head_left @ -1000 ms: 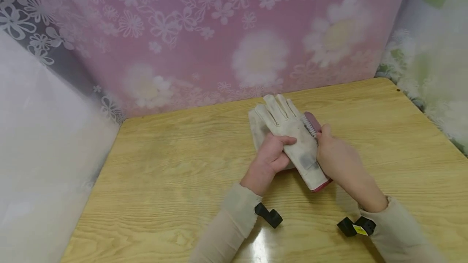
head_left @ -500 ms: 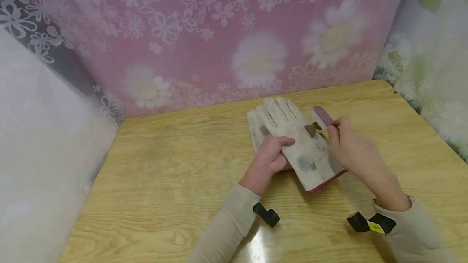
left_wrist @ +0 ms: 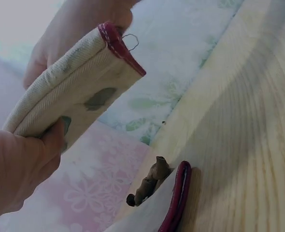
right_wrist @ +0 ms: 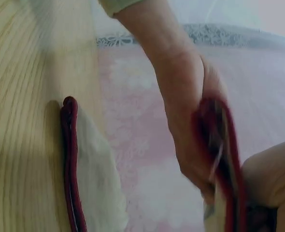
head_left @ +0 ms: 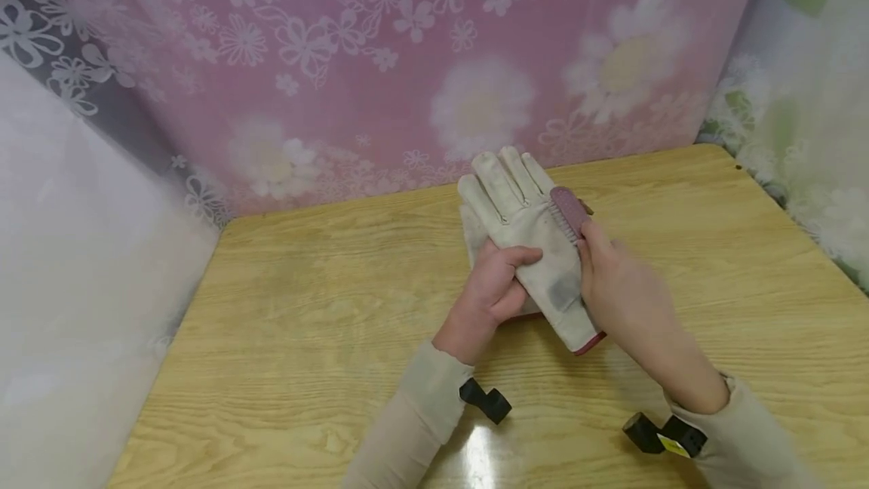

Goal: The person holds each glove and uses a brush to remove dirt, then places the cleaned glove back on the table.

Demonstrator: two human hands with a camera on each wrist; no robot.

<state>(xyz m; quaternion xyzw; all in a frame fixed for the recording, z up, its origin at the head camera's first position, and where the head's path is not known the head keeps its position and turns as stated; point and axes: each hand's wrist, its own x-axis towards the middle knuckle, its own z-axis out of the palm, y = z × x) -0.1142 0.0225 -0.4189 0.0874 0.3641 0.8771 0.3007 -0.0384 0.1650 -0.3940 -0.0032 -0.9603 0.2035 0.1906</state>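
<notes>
A whitish cloth work glove point(head_left: 543, 240) with a dark red cuff edge and grey smudges is held up off the table. My left hand point(head_left: 498, 281) grips it by the side, thumb across its face. My right hand point(head_left: 621, 293) holds a mauve-backed brush point(head_left: 570, 211), whose white bristles touch the glove near the base of its fingers. Beneath lies a second glove point(head_left: 474, 232), mostly covered; its red cuff edge point(right_wrist: 70, 159) shows in the right wrist view. In the left wrist view the lifted glove point(left_wrist: 75, 87) hangs between my left hand point(left_wrist: 21, 169) and right hand point(left_wrist: 79, 34).
A brown, crumpled piece point(left_wrist: 152, 181) lies by the lower glove; its kind is unclear. The wooden table point(head_left: 305, 323) ends at a pink flowered curtain point(head_left: 373, 81) behind, with pale curtains at both sides.
Half a second ago the brush was off the glove, to its right; now it is back against it. The glove has risen off the lower one, its fingers tipping up.
</notes>
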